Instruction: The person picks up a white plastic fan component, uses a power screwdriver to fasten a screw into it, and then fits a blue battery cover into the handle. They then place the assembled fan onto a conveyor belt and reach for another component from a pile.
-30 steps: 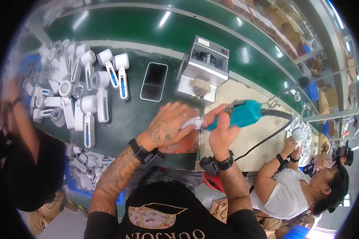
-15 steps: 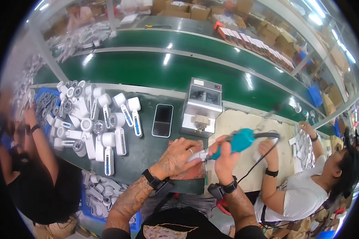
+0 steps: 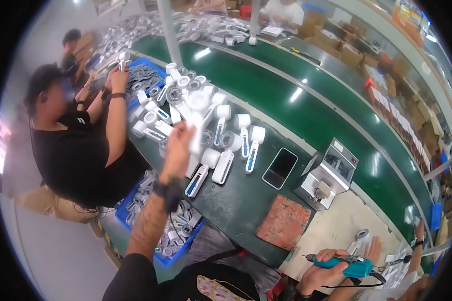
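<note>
My left hand (image 3: 176,153) reaches over the pile at the left, its fingers closed on a white handheld fan (image 3: 196,131) that is smeared by motion. Several more white fans with round heads and blue-striped handles (image 3: 252,156) lie around it on the green table. Low at the right, my right hand (image 3: 319,275) is wrapped round a teal electric screwdriver (image 3: 359,267), its bit pointing left. A reddish, worn mat (image 3: 284,222) lies bare between my hands.
A phone (image 3: 280,168) and a metal screw feeder (image 3: 326,175) stand beyond the mat. Blue crates of parts (image 3: 198,232) sit below the table edge. A co-worker in black (image 3: 78,145) works at left; another person's hand (image 3: 372,251) is near the screwdriver. A green conveyor (image 3: 306,108) runs behind.
The view has swung left. My left hand has gone from the white part on the mat to the fan pile. My right hand has drawn the screwdriver away from the mat.
</note>
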Demonstrator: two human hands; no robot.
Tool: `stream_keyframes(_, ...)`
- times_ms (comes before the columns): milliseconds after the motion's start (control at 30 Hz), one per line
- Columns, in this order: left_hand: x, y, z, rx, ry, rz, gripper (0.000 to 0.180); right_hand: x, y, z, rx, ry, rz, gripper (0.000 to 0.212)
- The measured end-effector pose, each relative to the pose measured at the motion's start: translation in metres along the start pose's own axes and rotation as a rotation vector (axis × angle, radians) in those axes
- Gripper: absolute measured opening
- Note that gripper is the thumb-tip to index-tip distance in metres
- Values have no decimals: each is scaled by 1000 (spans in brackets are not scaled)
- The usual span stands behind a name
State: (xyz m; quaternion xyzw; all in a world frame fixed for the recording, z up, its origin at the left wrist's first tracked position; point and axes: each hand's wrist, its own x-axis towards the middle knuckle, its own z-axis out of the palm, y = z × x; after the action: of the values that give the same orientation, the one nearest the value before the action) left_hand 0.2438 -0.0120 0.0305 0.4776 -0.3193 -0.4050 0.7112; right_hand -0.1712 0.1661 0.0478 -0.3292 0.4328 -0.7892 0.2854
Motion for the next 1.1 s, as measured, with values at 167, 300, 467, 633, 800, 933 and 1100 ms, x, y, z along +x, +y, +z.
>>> stream_keyframes(167, 125, 26, -67, 334, 270, 237, 50, -11, 11, 25, -3, -151, 17, 57)
stream_keyframes(300, 146, -6, -22, 811, 203, 581, 41, -7, 13, -12, -77, -88, -21, 59)
stream_keyframes(467, -36, 7, 153, 681, -534, 425, 18, -14, 3, -9, -96, -151, 118, 56)
stream_keyframes(633, -197, -78, 297, 466, -1193, 503, 31, -18, -15, -33, -60, -132, 161, 60)
stream_keyframes(800, -292, -141, 382, 746, -1344, 490, 49, -45, -27, -57, -167, -50, 145, 63)
stream_keyframes(933, -312, -164, 399, 887, -1417, 345, 64, -41, -38, -63, -179, -41, 88, 67)
stream_keyframes(1100, -301, -173, 387, 867, -1271, 298, 52, -28, -31, -73, -111, -108, 44, 56)
